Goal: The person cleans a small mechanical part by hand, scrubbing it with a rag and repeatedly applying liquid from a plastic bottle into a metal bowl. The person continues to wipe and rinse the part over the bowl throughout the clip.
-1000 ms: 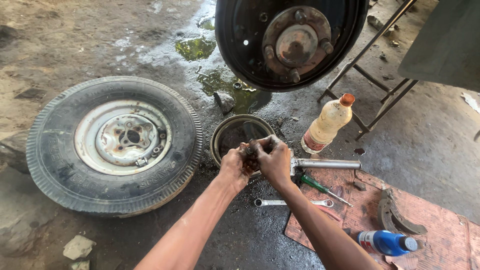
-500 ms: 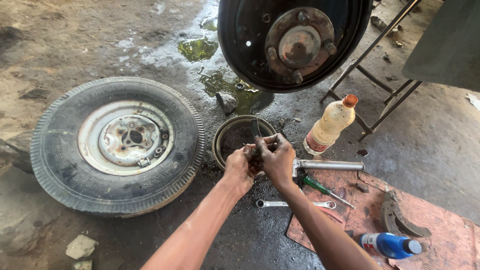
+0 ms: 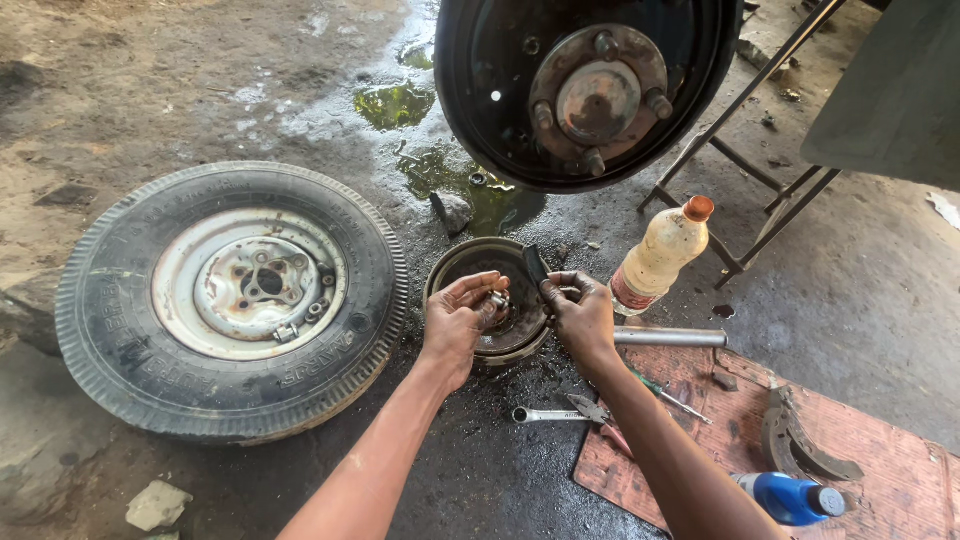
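Observation:
My left hand [image 3: 458,317] holds a small round metal part [image 3: 497,299] over a dark brake drum [image 3: 450,270] lying on the oily ground. My right hand [image 3: 580,315] grips a dark flat tool [image 3: 535,266] just beside it, also above the drum. Both hands are greasy and close together, a few centimetres apart. Above them hangs the vehicle's hub and backing plate [image 3: 590,85] with its wheel studs showing.
A removed tyre on its steel rim [image 3: 232,296] lies to the left. A plastic bottle [image 3: 660,255], a metal pipe [image 3: 672,338], a spanner [image 3: 540,414], pliers [image 3: 597,412], a brake shoe [image 3: 795,450] and a blue bottle [image 3: 790,497] lie right, around a reddish mat [image 3: 880,440]. A metal stand [image 3: 755,170] sits behind.
My hands have drawn slightly apart over the drum; the left now holds the small metal part alone and the right holds the dark tool. The view has shifted a little.

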